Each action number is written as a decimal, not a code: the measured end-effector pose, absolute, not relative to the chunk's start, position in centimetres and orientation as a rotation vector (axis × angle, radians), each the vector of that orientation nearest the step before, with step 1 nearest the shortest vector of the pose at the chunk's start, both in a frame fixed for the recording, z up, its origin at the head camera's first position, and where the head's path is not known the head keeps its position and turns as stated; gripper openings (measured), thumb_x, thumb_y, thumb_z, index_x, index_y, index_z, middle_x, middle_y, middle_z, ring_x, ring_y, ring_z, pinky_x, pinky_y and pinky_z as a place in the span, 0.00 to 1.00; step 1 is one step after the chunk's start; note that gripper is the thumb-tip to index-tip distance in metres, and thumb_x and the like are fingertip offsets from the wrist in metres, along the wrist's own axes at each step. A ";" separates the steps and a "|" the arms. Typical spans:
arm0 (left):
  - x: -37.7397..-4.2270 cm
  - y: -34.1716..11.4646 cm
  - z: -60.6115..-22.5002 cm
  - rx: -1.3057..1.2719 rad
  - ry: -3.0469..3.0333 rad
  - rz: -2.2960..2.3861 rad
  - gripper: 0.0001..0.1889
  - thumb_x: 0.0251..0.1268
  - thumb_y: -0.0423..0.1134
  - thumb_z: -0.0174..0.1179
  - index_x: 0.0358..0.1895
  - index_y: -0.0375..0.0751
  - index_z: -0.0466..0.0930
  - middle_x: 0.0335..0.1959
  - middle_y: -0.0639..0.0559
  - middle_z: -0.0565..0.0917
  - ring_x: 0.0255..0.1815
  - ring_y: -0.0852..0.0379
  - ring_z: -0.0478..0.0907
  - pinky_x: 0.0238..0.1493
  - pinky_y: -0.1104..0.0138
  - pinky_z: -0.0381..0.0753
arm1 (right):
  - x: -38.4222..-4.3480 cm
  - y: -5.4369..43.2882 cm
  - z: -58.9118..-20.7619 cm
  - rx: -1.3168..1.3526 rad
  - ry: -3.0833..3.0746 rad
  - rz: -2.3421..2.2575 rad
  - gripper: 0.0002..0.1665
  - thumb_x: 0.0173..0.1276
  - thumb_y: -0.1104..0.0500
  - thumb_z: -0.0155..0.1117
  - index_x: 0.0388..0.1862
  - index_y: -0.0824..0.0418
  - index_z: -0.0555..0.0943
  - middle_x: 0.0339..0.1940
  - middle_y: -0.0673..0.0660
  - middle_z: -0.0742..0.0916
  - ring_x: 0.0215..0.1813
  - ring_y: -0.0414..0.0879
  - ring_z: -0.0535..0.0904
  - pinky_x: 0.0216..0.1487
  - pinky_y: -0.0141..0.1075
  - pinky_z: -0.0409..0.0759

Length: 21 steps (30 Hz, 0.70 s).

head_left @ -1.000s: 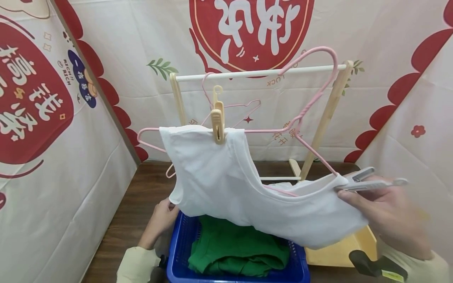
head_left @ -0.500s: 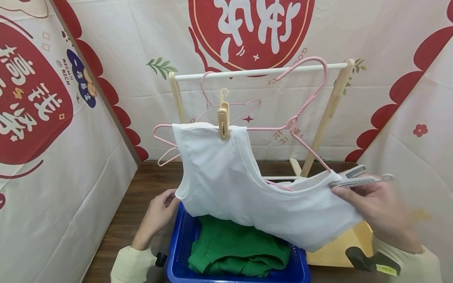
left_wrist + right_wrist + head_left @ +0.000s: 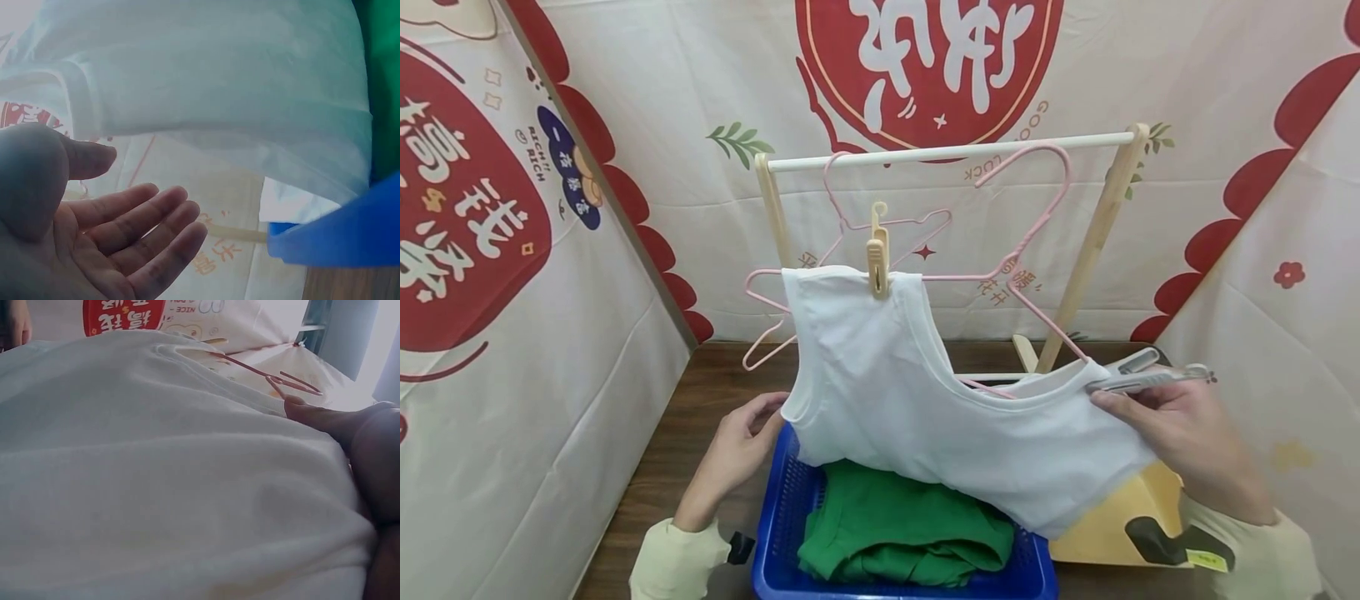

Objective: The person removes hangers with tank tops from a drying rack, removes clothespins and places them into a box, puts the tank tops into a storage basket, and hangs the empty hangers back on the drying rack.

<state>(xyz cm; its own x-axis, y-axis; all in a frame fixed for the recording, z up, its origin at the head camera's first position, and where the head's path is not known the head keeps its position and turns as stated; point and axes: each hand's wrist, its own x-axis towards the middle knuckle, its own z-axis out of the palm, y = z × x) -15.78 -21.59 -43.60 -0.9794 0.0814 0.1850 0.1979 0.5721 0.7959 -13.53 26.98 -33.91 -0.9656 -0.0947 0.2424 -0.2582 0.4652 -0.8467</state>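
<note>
A white tank top [image 3: 940, 417] hangs slanted on a pink hanger [image 3: 966, 277], higher at the left shoulder, where a beige clothespin [image 3: 877, 262] is clipped. My right hand [image 3: 1187, 433] grips its lower right shoulder with the thumb [image 3: 306, 411] on the front of the cloth. A grey clothespin [image 3: 1138, 379] sits at that shoulder, lying over the hand. By the left armhole is my left hand [image 3: 741, 442]. In the left wrist view its palm faces up, fingers [image 3: 144, 225] loosely bent and holding nothing, close beside the cloth.
Below the top stands a blue basket [image 3: 767, 533] with a folded green garment [image 3: 902, 525]. A yellow tray [image 3: 1112, 525] lies right of it. Behind stands a wooden rack with a white rail [image 3: 910, 156], where another pink hanger [image 3: 831, 187] hangs. Printed cloth walls [image 3: 610, 367] surround the table.
The right hand has moved left with the tank top's shoulder, and the hanger's hook has come lower. The top's left shoulder has shifted right. The left hand has risen slightly beside the armhole.
</note>
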 end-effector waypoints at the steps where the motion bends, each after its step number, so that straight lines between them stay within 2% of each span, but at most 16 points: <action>1: -15.7 -21.5 -43.5 -0.244 -2.668 -1.387 0.17 0.75 0.43 0.56 0.61 0.40 0.78 0.54 0.43 0.84 0.55 0.45 0.82 0.53 0.50 0.81 | -13.6 27.0 -34.0 0.309 -2.551 1.516 0.16 0.69 0.67 0.65 0.43 0.44 0.86 0.32 0.42 0.89 0.29 0.42 0.86 0.31 0.30 0.82; 8: -15.4 -20.7 -42.6 -0.272 -2.631 -1.484 0.22 0.82 0.48 0.42 0.63 0.39 0.76 0.58 0.41 0.82 0.53 0.44 0.82 0.55 0.48 0.79 | -14.0 27.2 -34.3 0.325 -2.549 1.483 0.14 0.69 0.66 0.65 0.42 0.46 0.87 0.31 0.42 0.89 0.28 0.42 0.86 0.30 0.29 0.82; 14: -15.5 -19.9 -42.1 -0.412 -2.556 -1.629 0.25 0.84 0.43 0.33 0.65 0.28 0.72 0.62 0.33 0.78 0.59 0.38 0.79 0.58 0.47 0.76 | -14.2 27.3 -34.5 0.344 -2.518 1.482 0.13 0.67 0.68 0.66 0.41 0.49 0.88 0.30 0.43 0.89 0.27 0.42 0.86 0.29 0.30 0.81; 17: -15.5 -19.6 -42.1 -0.474 -2.546 -1.627 0.24 0.84 0.41 0.34 0.65 0.27 0.71 0.62 0.33 0.78 0.60 0.37 0.78 0.58 0.47 0.75 | -14.3 27.2 -34.6 0.368 -2.501 1.497 0.13 0.67 0.69 0.65 0.40 0.51 0.88 0.29 0.44 0.89 0.27 0.41 0.85 0.28 0.30 0.81; 21: -15.5 -19.3 -42.2 -0.506 -2.591 -1.545 0.20 0.80 0.41 0.47 0.65 0.34 0.73 0.58 0.37 0.81 0.56 0.42 0.81 0.56 0.48 0.78 | -14.4 27.2 -34.7 0.392 -2.491 1.512 0.13 0.68 0.70 0.64 0.40 0.53 0.88 0.29 0.45 0.89 0.26 0.42 0.85 0.28 0.30 0.81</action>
